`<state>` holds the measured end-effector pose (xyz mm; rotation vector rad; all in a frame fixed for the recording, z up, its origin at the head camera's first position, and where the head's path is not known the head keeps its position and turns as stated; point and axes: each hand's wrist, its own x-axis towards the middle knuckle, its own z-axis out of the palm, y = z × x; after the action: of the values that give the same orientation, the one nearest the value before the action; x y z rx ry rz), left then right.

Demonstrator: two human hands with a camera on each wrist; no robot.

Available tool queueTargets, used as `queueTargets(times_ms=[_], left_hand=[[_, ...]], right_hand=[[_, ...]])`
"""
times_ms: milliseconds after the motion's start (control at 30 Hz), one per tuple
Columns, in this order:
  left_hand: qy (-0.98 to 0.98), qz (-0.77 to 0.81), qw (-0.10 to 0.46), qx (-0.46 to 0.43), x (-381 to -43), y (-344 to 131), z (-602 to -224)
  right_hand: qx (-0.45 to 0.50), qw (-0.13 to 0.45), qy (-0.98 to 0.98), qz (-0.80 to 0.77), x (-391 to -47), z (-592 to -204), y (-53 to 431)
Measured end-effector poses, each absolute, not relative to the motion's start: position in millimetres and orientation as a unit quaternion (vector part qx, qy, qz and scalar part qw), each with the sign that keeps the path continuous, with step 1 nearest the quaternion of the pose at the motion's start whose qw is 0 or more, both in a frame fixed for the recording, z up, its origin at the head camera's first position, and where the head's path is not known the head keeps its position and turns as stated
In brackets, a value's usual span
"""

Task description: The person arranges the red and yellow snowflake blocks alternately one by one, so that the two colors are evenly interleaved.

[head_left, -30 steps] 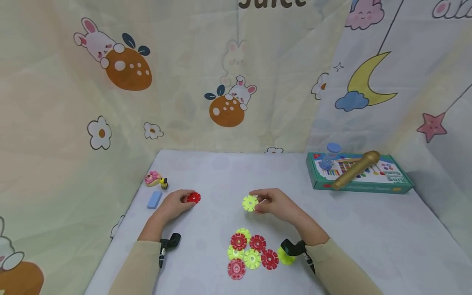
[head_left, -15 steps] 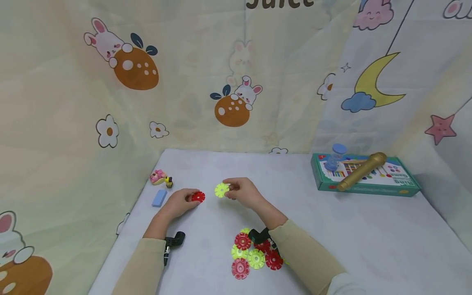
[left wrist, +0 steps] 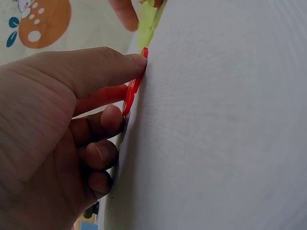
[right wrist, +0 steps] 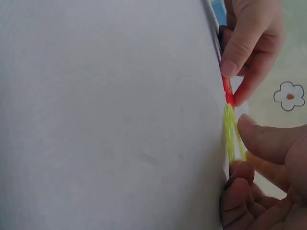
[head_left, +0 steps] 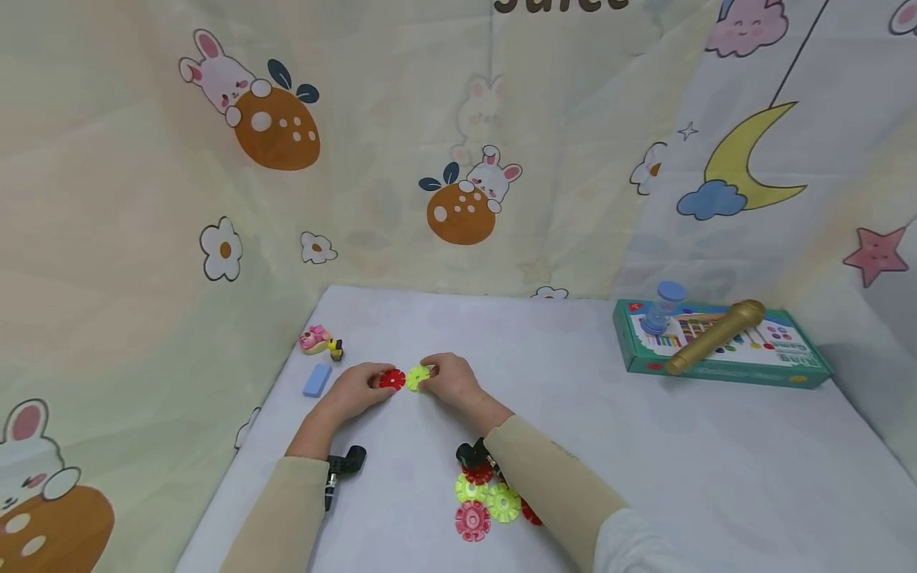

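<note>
My left hand (head_left: 353,391) pinches a red notched plastic building disc (head_left: 392,379) between thumb and index finger, close over the white table. Just to its right, my right hand (head_left: 453,382) holds a yellow-green notched building disc (head_left: 416,377). The two discs meet edge to edge between the hands. Seen from the left wrist, the red disc (left wrist: 136,81) is nearly edge-on, with its far end by the yellow-green one (left wrist: 147,24). In the right wrist view the thumb lies along the yellow-green disc (right wrist: 231,134), whose end reaches the red disc (right wrist: 228,90).
Several loose red and yellow-green discs (head_left: 503,503) lie nearer the person, partly hidden under the right sleeve. At the left edge are a blue block (head_left: 318,380) and a small pink-and-yellow toy (head_left: 315,340). A green box (head_left: 723,372) bearing a gold microphone-shaped object (head_left: 715,337) stands back right.
My right hand has moved left with the yellow-green disc, bringing it up against the red one. The left hand has kept its pinch on the red disc. The head view has shifted slightly.
</note>
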<state>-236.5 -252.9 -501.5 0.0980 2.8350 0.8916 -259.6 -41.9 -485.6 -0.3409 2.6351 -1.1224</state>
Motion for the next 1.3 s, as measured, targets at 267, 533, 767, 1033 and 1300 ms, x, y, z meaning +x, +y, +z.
queueTargets(times_ms=[267, 533, 767, 1033, 1300], left_hand=[[0.95, 0.299, 0.081, 0.037, -238.1, -248.9, -500.3], [0.952, 0.295, 0.076, 0.039, -239.5, -246.5, -504.3], [0.953, 0.29, 0.061, 0.056, -237.2, -224.8, -504.4], [0.961, 0.262, 0.058, 0.065, -236.4, -211.1, -506.1], [0.964, 0.252, 0.064, 0.053, -234.1, -212.1, -502.0]], right_hand=[[-0.125, 0.101, 0.92, -0.357, -257.7, -486.3, -35.7], [-0.119, 0.102, 0.924, -0.349, -255.5, -486.8, -34.9], [-0.127, 0.099, 0.924, -0.347, -254.2, -489.2, -33.8], [-0.135, 0.102, 0.926, -0.337, -255.5, -489.0, -32.6], [-0.143, 0.147, 0.904, -0.376, -240.9, -463.0, -7.4]])
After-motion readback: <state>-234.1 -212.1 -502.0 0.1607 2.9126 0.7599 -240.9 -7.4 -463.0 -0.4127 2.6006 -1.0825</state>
